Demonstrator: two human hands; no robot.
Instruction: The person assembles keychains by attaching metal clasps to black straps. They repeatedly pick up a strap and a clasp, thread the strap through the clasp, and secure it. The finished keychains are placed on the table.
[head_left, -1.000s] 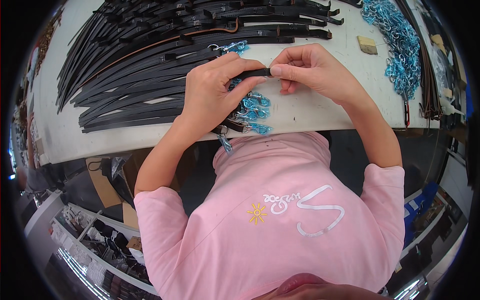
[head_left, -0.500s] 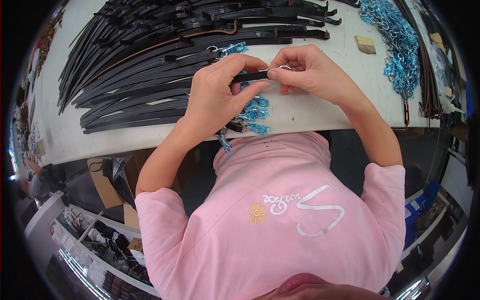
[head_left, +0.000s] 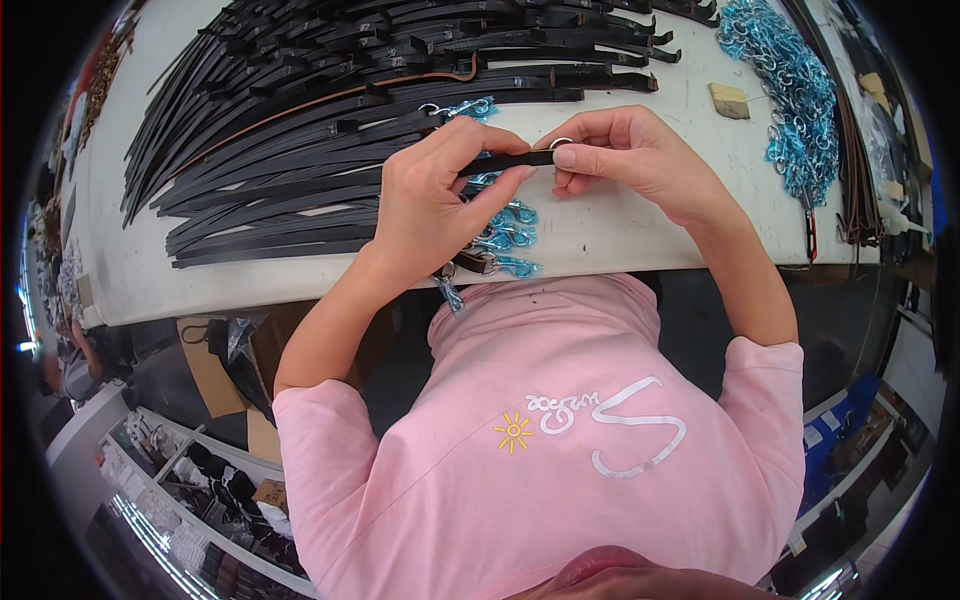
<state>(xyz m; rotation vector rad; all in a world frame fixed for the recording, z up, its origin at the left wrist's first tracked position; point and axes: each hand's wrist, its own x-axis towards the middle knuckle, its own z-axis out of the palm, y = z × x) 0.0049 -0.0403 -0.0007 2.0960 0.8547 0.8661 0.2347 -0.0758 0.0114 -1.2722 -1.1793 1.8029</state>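
Observation:
My left hand [head_left: 432, 190] pinches a thin black strap [head_left: 510, 161] between thumb and fingers, a short way from its end. At that end my right hand [head_left: 625, 160] closes thumb and forefinger on the strap, where a small silver ring [head_left: 561, 143] shows above the thumb. Whether the strap passes through the ring is hidden by the fingers. Below my left hand, several snap hooks in blue plastic wrap [head_left: 512, 238] lie along the ends of finished-looking black straps. One wrapped hook [head_left: 449, 293] hangs over the table's front edge.
A large spread of black straps [head_left: 300, 150] covers the table's left and back, one brown-edged strap [head_left: 420, 76] among them. At right lie a heap of blue-wrapped metal hooks [head_left: 790, 100], a yellowish block [head_left: 729, 101] and hanging brown straps [head_left: 858, 205]. Cardboard [head_left: 212, 368] stands below the table.
My right hand has shifted slightly right and toward me, with the ring and strap end. More of the strap shows between my hands. My left hand still grips it.

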